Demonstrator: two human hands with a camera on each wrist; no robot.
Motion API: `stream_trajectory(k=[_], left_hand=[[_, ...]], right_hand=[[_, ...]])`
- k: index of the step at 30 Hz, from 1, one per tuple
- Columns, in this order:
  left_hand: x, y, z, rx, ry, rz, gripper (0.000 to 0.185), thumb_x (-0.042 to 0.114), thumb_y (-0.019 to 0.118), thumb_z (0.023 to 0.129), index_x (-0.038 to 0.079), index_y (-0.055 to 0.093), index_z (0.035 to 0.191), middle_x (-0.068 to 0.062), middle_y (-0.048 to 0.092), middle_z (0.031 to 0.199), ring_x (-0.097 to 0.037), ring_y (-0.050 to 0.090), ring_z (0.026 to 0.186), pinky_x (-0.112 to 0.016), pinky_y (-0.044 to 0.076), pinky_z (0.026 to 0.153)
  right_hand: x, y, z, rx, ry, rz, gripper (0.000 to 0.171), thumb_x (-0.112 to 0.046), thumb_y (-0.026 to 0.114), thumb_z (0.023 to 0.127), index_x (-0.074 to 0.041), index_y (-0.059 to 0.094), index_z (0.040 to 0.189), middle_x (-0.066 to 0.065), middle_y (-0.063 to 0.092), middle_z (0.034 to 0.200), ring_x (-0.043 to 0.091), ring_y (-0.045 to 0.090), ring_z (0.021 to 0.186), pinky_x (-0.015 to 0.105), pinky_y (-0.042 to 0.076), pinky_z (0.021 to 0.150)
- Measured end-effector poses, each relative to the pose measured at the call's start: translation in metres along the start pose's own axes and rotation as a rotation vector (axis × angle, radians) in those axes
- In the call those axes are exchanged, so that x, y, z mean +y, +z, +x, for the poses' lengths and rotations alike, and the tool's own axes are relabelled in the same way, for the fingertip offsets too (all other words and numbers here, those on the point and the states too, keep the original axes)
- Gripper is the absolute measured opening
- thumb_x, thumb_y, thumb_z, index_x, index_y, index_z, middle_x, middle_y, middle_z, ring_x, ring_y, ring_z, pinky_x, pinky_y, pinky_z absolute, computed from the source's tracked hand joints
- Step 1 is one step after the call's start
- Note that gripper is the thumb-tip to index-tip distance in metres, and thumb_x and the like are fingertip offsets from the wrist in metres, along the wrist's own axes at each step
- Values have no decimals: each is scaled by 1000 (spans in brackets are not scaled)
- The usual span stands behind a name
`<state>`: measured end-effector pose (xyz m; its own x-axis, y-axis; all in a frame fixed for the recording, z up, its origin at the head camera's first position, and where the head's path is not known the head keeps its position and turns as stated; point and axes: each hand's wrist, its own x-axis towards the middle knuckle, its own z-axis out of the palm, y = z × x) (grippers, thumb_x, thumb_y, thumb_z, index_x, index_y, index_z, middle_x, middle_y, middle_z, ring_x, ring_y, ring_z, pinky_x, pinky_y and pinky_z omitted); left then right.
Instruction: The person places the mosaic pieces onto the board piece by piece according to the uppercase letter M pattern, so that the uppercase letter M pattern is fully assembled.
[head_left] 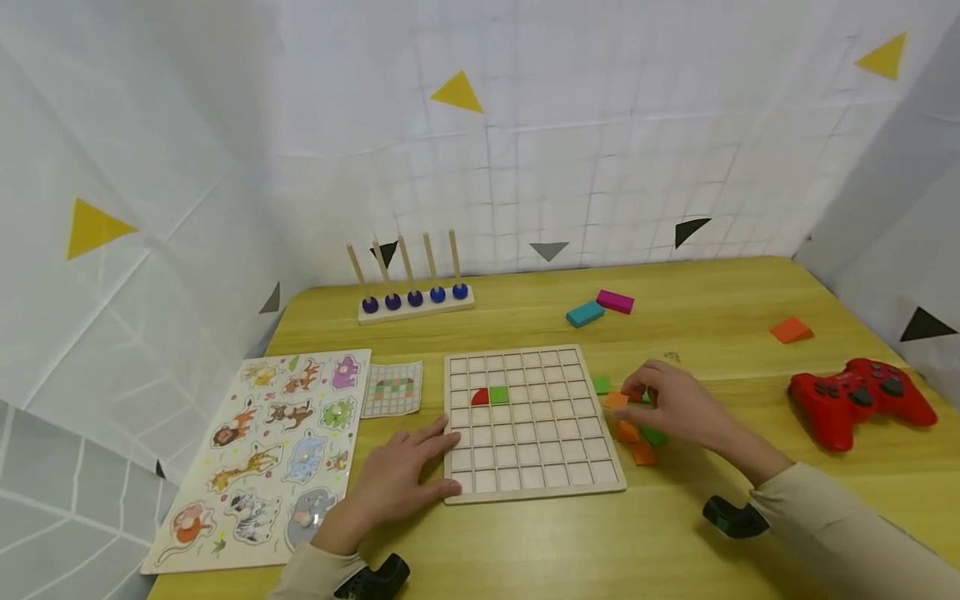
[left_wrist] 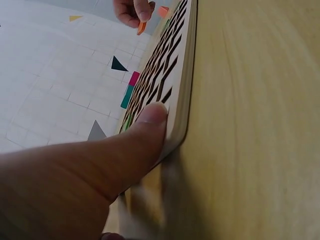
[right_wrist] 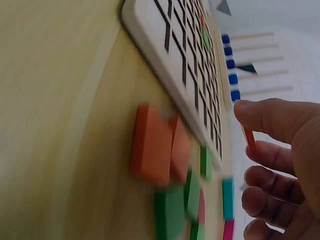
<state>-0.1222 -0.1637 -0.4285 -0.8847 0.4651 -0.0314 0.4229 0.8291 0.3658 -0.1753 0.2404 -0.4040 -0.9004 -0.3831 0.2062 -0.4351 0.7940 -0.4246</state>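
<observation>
My left hand [head_left: 401, 475] rests at the left edge of a wooden grid board [head_left: 536, 496]. Its thumb lies on the board's rim near a corner, as the left wrist view shows. Two tiles sit side by side in the grid: a red rounded tile [head_left: 480, 397] and a green square tile [head_left: 498, 395]. Just right of the board, my right hand [head_left: 678, 404] pinches an orange tile [right_wrist: 249, 138] between thumb and index finger, raised above the table. Beneath that hand lies a loose pile of orange tiles [right_wrist: 150, 145] and green tiles [right_wrist: 170, 212], partly hidden in the head view.
A small pattern card [head_left: 393, 390] and an animal puzzle board [head_left: 262, 458] lie to the left. Behind stand a peg rack [head_left: 416, 310], a teal block [head_left: 585, 314] and a magenta block [head_left: 616, 302]. At right are a red game controller [head_left: 862, 400] and an orange piece [head_left: 791, 330].
</observation>
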Motion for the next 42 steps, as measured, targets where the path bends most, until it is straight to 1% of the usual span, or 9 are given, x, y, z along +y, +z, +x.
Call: stream_trajectory(k=[2,6,11,13,19,21,28,37,42], left_hand=[[0,-1,0,-9,-8,-10,67,58,65,87,27,52,144,2,40,158,-31,55,120,-38,45,71],[0,-2,0,-11,-13,-17,67,58,65,86,26,52,144,1,40,158,-31,55,116,-37,44,70],[0,-1,0,0,-1,-2,67,58,65,86,26,53,144,1,41,157,-29,56,112,-34,43,68],[1,-2,0,1,6,5,66,58,65,87,26,53,144,1,41,158,-29,57,112,-33,43,68],[2,-5,0,2,16,3,66,56,64,88,25,52,144,-1,40,158,-31,57,112,-32,42,67],[3,-5,0,2,15,3,66,56,65,88,24,52,144,-1,41,158,-31,57,112,-32,42,66],[2,-4,0,-9,14,6,66,56,65,87,24,53,144,-2,41,157,-31,57,112,-33,42,66],[1,-2,0,-6,19,7,66,56,65,88,24,53,144,-1,41,157,-30,57,109,-31,40,64],[1,-1,0,-8,18,20,66,57,64,88,25,52,144,-1,41,158,-30,57,109,-32,42,65]], right_hand=[[-8,6,10,-14,-21,1,26,-31,83,79,-12,71,92,2,64,89,10,52,72,23,45,63],[-24,19,30,-37,-68,7,25,-29,81,81,-11,74,96,1,63,90,7,49,68,22,43,62],[-40,33,50,-61,-116,25,22,-27,78,84,-11,76,98,0,63,88,4,45,64,22,42,60],[-45,38,56,-64,-131,22,21,-28,78,84,-11,76,97,0,63,87,6,47,66,22,42,61],[-51,49,71,-85,-111,27,22,-28,79,82,-11,73,95,0,64,86,11,53,76,27,46,69],[-53,53,74,-96,-106,31,23,-27,78,83,-10,72,97,0,63,87,11,54,77,27,46,70],[-58,62,80,-96,-153,28,24,-25,76,86,-8,77,104,2,63,85,9,49,69,22,41,61],[-62,67,82,-97,-132,31,23,-25,77,85,-8,76,101,2,63,83,8,47,71,22,40,63],[-62,69,82,-117,-118,11,26,-25,76,87,-8,77,105,1,62,82,8,46,69,22,39,62]])
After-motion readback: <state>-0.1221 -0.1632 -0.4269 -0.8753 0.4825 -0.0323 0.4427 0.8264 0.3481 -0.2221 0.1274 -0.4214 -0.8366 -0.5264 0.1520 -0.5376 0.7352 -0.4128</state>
